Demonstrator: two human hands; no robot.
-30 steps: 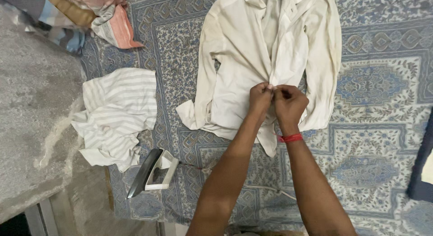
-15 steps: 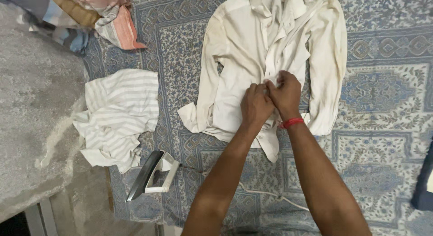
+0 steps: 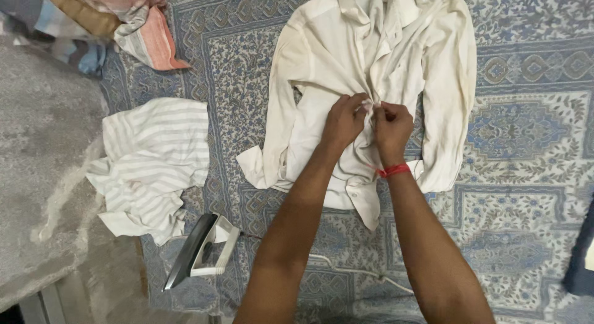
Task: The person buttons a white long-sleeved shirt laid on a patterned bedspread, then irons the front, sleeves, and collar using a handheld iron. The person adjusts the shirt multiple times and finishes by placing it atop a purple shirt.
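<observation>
A cream long-sleeved shirt [image 3: 322, 58] lies spread face up on a blue patterned cloth [image 3: 520, 132], collar at the top edge. My left hand [image 3: 343, 121] and my right hand [image 3: 391, 127] meet at the shirt's front placket about mid-chest. Both pinch the two front edges together, fingers closed on the fabric. A red thread band circles my right wrist. The shirt's sleeves hang down both sides, cuffs near the hem.
A striped white garment [image 3: 151, 160] lies crumpled at the left. An electric iron [image 3: 201, 250] stands on its side below it, its white cord [image 3: 352, 271] running right. A heap of pink and tan clothes [image 3: 130, 17] sits top left. A dark item [image 3: 581, 256] shows at the right edge.
Both hands have moved up the shirt's placket, from near the lower front to mid-chest, still pinching the edges together. The view has shifted slightly.
</observation>
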